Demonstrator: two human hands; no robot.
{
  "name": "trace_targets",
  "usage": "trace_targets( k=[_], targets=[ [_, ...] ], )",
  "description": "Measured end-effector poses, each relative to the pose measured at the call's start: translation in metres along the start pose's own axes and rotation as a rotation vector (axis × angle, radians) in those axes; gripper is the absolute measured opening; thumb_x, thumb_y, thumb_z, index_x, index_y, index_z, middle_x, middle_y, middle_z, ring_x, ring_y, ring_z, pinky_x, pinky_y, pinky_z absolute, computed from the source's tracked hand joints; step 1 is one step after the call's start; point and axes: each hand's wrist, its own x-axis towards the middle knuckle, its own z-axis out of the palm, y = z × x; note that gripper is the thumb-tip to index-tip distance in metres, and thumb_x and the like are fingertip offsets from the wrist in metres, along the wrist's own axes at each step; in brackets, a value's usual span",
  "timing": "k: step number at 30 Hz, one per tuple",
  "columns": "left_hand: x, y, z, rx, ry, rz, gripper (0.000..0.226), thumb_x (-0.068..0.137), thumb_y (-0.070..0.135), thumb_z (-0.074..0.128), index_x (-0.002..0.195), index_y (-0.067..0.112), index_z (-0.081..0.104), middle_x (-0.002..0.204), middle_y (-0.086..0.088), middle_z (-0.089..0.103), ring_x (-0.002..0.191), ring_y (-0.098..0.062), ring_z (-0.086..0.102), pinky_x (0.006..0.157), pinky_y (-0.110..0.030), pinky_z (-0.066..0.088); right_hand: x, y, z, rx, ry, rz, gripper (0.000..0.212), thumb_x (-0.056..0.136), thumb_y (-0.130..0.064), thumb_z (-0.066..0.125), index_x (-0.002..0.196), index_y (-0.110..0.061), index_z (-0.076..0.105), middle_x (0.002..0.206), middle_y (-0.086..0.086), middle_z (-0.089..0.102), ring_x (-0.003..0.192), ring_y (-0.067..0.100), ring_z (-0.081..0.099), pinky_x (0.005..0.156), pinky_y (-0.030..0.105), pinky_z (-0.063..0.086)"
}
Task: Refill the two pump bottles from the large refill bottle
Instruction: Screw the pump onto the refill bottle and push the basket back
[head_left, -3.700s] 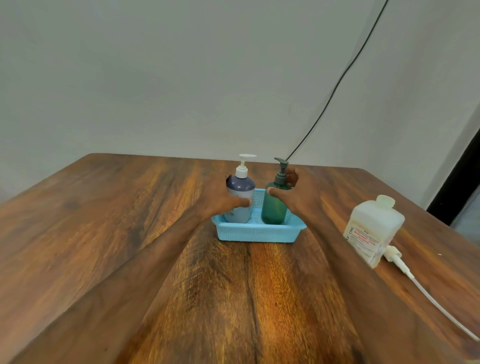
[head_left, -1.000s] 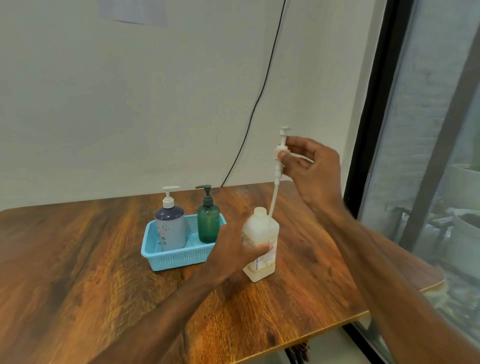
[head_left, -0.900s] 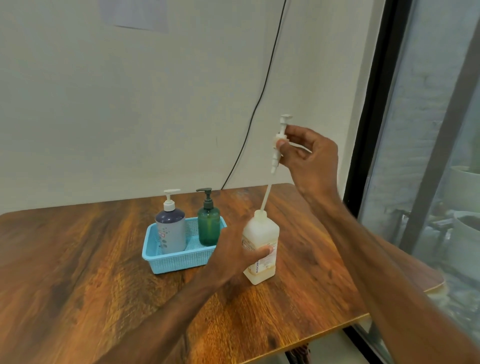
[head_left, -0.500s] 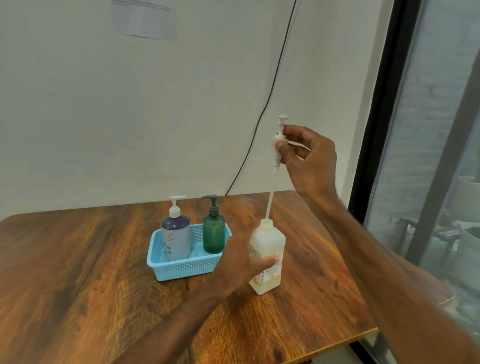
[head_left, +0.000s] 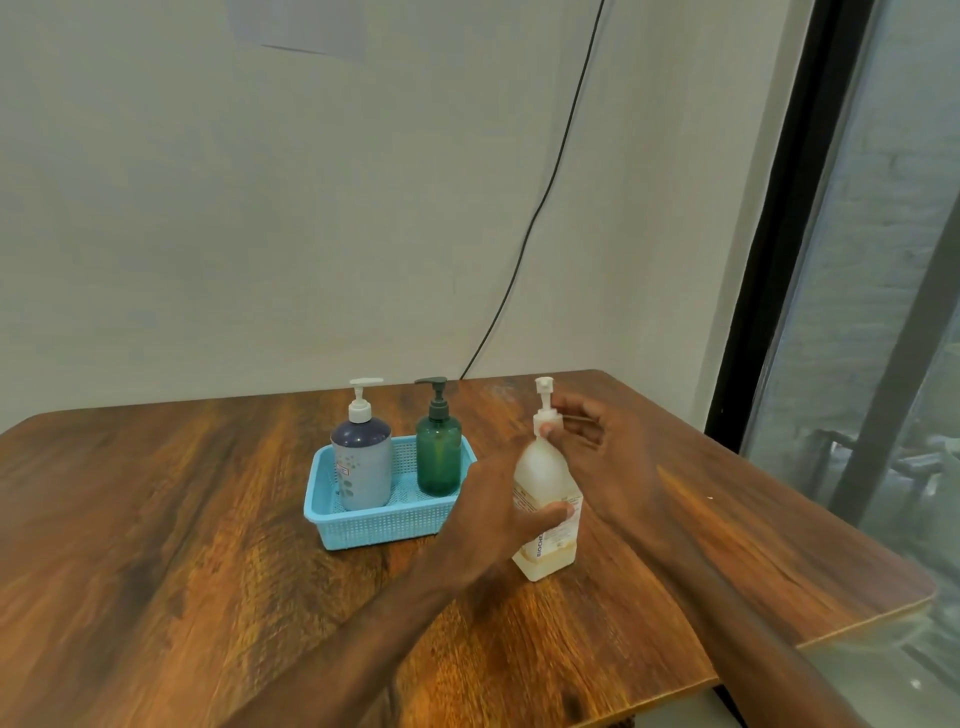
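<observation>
The large white refill bottle (head_left: 546, 499) stands upright on the wooden table (head_left: 182, 519), a little pale liquid at its bottom. My left hand (head_left: 493, 512) grips its body from the left. My right hand (head_left: 597, 452) pinches the collar of the white pump (head_left: 544, 410), which sits down on the bottle's neck. In a blue basket (head_left: 363, 525) to the left stand two pump bottles: a dark blue one with a white pump (head_left: 362, 457) and a green one with a dark pump (head_left: 438, 447).
A black cable (head_left: 540, 208) runs down the wall to the table's back edge. The table's right edge (head_left: 831, 629) lies close to the refill bottle, with a dark window frame (head_left: 769, 234) and glass beyond it.
My right hand has lowered the pump, with its long tube, down into the refill bottle; it was held high above the neck before. The left hand keeps its hold on the bottle.
</observation>
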Motion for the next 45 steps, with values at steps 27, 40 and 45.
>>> trace_targets(
  k=[27,40,45],
  targets=[
    [-0.03,0.023,-0.005,0.008,-0.002,0.021,0.074,0.071,0.065,0.081,0.135,0.051,0.047,0.116,0.036,0.058,0.108,0.011,0.059,0.083,-0.009,0.051,-0.04,-0.005,-0.016,-0.078,0.06,0.01,0.045,0.08,-0.048,0.076,0.121,-0.032,0.068,0.114,-0.017,0.07,0.1,0.001,0.064,0.086,0.026,0.058],
    [-0.027,0.027,-0.051,0.022,-0.306,-0.064,0.113,0.067,0.074,0.078,0.158,0.048,0.015,0.166,0.02,0.024,0.15,-0.01,0.031,0.119,-0.046,0.039,-0.055,0.008,-0.009,-0.041,0.001,0.082,0.079,0.061,-0.073,0.076,0.128,-0.039,0.053,0.123,-0.021,0.062,0.105,-0.002,0.061,0.085,0.028,0.058],
    [-0.009,0.046,-0.059,-0.192,0.037,-0.075,0.073,0.066,0.068,0.084,0.129,0.041,0.06,0.128,0.022,0.064,0.114,0.002,0.062,0.094,-0.025,0.056,-0.06,0.014,-0.002,-0.043,0.046,0.056,0.068,0.065,-0.056,0.085,0.124,-0.039,0.055,0.112,-0.021,0.066,0.095,-0.004,0.065,0.074,0.021,0.059]
  ],
)
